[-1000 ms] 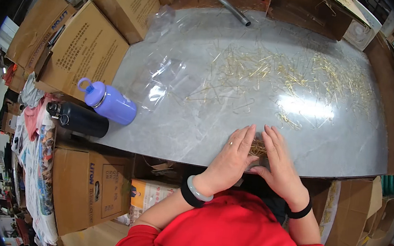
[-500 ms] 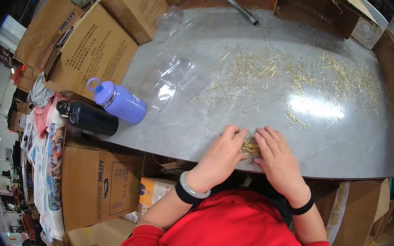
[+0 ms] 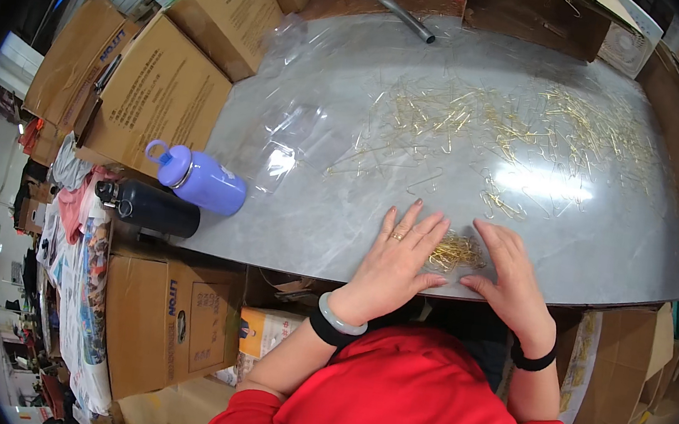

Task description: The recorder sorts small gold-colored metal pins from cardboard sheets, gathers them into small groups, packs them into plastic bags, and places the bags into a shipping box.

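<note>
A small heap of gold wire hooks [image 3: 456, 253] lies on the grey tabletop [image 3: 312, 234] near its front edge, between my two hands. My left hand [image 3: 401, 257] lies palm down at the heap's left side, fingers spread, with a ring on one finger. At the heap's right side, my right hand [image 3: 510, 273] has its fingers stretched out and its thumb apart, close to the hooks. Neither hand grips anything. Farther back, many loose gold hooks [image 3: 443, 115] are strewn across the middle and right of the table.
A purple bottle [image 3: 205, 182] and a black bottle [image 3: 156, 206] lie on their sides at the table's left. Cardboard boxes [image 3: 165, 92] line the left edge. Clear plastic bags [image 3: 289, 135] lie beside them. A metal tube [image 3: 407, 19] rests at the back.
My hands have moved apart from around the heap of hooks, the right one shifting rightward. My left fingers have spread, and more of the heap shows.
</note>
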The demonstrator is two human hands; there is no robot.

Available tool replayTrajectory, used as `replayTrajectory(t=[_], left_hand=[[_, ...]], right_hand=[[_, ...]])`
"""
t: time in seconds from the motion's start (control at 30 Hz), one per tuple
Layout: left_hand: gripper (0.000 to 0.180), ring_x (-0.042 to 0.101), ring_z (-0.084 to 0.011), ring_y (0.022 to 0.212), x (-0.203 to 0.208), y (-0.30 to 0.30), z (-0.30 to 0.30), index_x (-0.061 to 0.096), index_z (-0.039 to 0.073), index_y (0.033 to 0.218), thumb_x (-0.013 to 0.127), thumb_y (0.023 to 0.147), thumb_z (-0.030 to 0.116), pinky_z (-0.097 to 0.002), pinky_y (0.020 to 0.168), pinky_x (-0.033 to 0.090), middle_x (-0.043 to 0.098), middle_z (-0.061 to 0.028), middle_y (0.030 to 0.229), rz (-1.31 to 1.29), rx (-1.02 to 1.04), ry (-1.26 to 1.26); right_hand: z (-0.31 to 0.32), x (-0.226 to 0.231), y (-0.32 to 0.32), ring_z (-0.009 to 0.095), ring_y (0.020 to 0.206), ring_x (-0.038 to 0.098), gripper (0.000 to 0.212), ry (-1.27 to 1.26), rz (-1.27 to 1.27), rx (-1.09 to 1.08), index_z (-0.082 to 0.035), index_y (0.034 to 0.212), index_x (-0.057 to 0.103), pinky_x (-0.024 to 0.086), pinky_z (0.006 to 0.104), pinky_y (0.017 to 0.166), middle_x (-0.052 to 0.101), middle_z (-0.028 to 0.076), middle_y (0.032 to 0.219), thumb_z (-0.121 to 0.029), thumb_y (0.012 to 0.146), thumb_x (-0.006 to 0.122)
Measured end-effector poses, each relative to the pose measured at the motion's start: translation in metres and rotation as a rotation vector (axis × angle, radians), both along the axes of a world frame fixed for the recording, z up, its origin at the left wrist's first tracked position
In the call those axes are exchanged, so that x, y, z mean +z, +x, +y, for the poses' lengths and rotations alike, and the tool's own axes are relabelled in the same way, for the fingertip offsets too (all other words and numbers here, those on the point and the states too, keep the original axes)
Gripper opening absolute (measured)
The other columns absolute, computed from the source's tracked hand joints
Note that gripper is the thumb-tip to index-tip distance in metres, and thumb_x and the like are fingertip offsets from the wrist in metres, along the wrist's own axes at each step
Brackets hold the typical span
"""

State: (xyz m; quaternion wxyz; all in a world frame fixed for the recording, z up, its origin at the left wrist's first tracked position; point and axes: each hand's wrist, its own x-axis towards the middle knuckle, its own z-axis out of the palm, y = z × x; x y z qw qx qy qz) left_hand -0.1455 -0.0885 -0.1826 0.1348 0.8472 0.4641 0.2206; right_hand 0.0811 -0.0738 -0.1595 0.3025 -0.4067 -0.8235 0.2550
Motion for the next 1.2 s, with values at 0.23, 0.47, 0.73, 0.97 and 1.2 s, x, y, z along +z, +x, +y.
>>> replayTrajectory(t=[0.23,0.47,0.73,0.97,1.2], left_hand=[[0.073,0.034,-0.0438,0.138,-0.003,0.016,-0.004,0.039,0.003,0.146,0.072,0.086,0.030,-0.0554,0.116,0.028,0.042,-0.0178,0.138,-0.050,0.045,0.025],[0.060,0.039,-0.0422,0.134,-0.009,0.012,0.000,0.044,-0.004,0.139,0.068,0.089,0.018,-0.0532,0.114,0.033,0.043,-0.0211,0.131,-0.040,0.020,0.079],[0.062,0.041,-0.0454,0.132,-0.007,0.002,-0.001,0.039,-0.006,0.142,0.066,0.087,0.002,-0.0511,0.112,0.036,0.042,-0.0230,0.135,-0.125,-0.066,0.040],[0.065,0.041,-0.0445,0.133,-0.004,-0.003,-0.001,0.036,-0.005,0.145,0.065,0.088,0.002,-0.0512,0.114,0.033,0.041,-0.0247,0.140,-0.203,-0.105,-0.019],[0.075,0.041,-0.0440,0.132,-0.008,-0.003,-0.003,0.024,-0.003,0.152,0.063,0.088,0.000,-0.0488,0.113,0.035,0.037,-0.0264,0.143,-0.235,-0.045,-0.090]], right_hand=[[-0.022,-0.013,0.002,0.031,0.101,0.058,0.062,0.133,-0.125,-0.280,-0.004,0.129,0.057,0.047,0.0409,0.087,0.066,0.011,0.107,-0.006,0.071,0.080],[-0.032,-0.015,-0.023,0.032,0.091,0.061,0.052,-0.049,0.096,-0.263,-0.003,0.125,0.060,0.051,0.0389,0.079,0.067,0.013,0.102,-0.003,0.075,0.077],[0.001,-0.011,-0.021,0.030,0.099,0.057,0.056,0.201,-0.151,-0.073,-0.004,0.119,0.060,0.049,0.0393,0.083,0.062,0.011,0.111,-0.013,0.068,0.082],[-0.002,-0.013,-0.021,0.033,0.103,0.056,0.051,0.155,-0.099,-0.176,-0.004,0.118,0.059,0.049,0.0413,0.085,0.058,0.013,0.111,-0.010,0.071,0.079],[-0.005,-0.019,-0.034,0.036,0.118,0.053,0.066,0.205,-0.134,0.038,-0.002,0.132,0.051,0.047,0.0423,0.098,0.053,0.017,0.128,-0.009,0.072,0.078]])
